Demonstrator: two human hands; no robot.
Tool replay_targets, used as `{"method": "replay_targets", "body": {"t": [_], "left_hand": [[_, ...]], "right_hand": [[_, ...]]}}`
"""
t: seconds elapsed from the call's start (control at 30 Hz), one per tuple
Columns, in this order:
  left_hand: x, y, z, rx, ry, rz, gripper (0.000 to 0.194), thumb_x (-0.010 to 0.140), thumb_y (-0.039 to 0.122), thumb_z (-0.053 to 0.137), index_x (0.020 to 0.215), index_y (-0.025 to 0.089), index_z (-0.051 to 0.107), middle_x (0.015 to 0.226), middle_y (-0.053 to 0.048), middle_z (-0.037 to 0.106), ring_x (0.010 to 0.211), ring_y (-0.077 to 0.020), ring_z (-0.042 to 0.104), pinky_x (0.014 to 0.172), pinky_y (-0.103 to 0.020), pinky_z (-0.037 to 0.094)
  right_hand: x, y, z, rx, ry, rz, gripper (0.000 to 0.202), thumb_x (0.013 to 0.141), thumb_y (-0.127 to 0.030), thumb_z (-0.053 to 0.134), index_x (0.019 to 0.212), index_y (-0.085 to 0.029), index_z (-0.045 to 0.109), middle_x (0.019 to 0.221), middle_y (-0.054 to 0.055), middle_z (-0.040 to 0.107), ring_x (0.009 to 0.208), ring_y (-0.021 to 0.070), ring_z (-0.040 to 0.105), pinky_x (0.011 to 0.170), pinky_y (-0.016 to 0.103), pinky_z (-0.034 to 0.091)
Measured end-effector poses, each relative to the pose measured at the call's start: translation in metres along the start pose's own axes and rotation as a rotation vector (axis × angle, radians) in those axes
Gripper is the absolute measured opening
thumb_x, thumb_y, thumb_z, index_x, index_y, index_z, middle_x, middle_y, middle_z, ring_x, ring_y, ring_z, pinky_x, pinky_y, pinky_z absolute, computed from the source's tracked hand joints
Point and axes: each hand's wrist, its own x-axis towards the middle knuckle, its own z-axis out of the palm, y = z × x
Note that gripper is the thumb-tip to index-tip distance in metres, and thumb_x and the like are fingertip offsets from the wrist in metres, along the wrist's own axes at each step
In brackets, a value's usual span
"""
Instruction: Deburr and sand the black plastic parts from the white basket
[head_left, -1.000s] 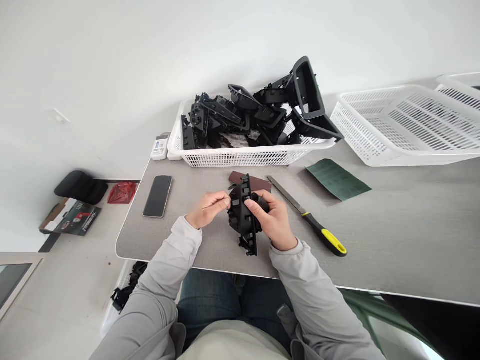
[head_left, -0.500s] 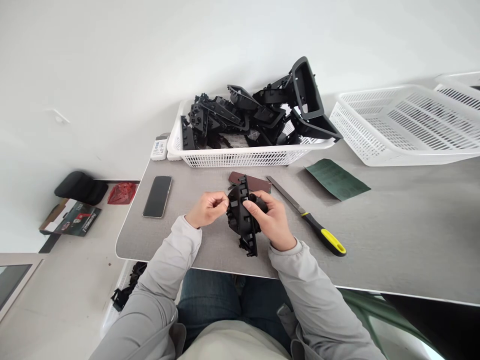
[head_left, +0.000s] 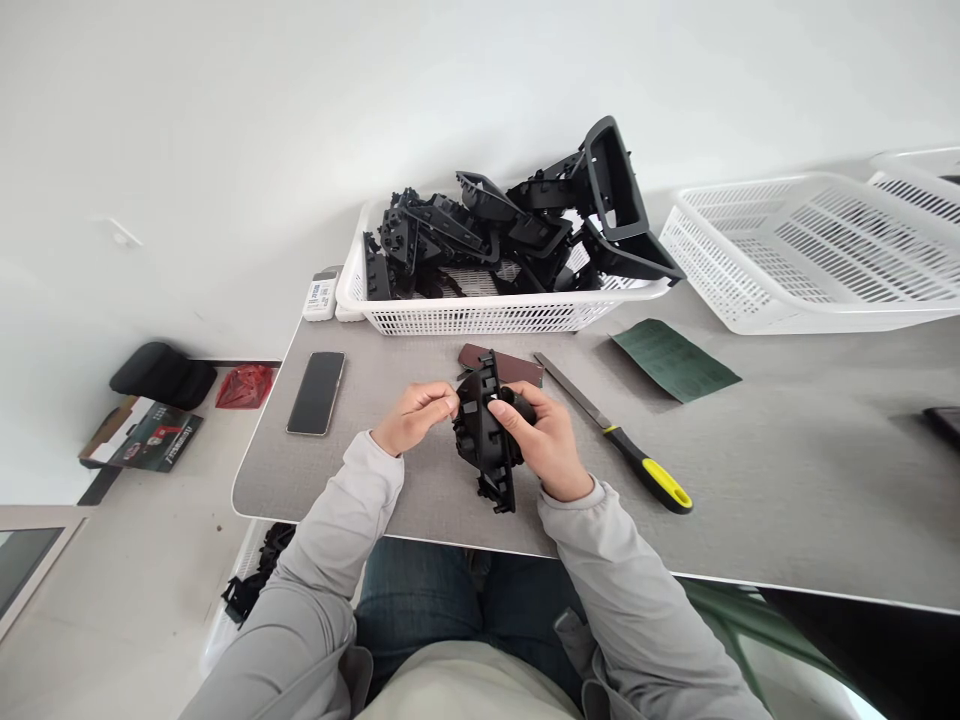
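Note:
A black molded plastic part (head_left: 484, 430) with a row of clips along its edge is held up above the table, tilted nearly upright. My right hand (head_left: 546, 440) is closed around its right side, thumb pressing on the near face. At the part's left edge, my left hand (head_left: 416, 415) is closed in a pinch, thumb against forefinger; what lies between the fingertips is hidden. Behind the part lies a dark red sanding sheet (head_left: 517, 366), partly covered by it. A flat file (head_left: 626, 450) with a black and yellow handle rests to the right of my right hand.
A white basket (head_left: 480, 318) heaped with black plastic parts stands at the back; another white basket (head_left: 750, 310) is to its right. Green sandpaper (head_left: 675, 360) lies before them. A phone (head_left: 316, 393) sits at left, near a small white device (head_left: 321, 296). A dark object (head_left: 946, 425) shows far right.
My left thumb has straightened slightly along the forefinger at the part's edge. The part and my right hand stay almost still. A dark object has come into view at the far right.

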Motion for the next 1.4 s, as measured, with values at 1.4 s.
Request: {"method": "replay_targets", "body": {"t": [1.4], "left_hand": [[0.018, -0.013, 0.019, -0.702, 0.348, -0.258, 0.043, 0.061, 0.052, 0.078, 0.078, 0.015, 0.063, 0.062, 0.002, 0.063, 0.052, -0.0109, 0.056, 0.053, -0.024, 0.042]], "right_hand": [[0.014, 0.024, 0.007, 0.173, 0.130, 0.196, 0.040, 0.078, -0.056, 0.062, 0.090, -0.019, 0.071, 0.083, 0.003, 0.067, 0.080, 0.0178, 0.062, 0.074, 0.031, 0.049]]}}
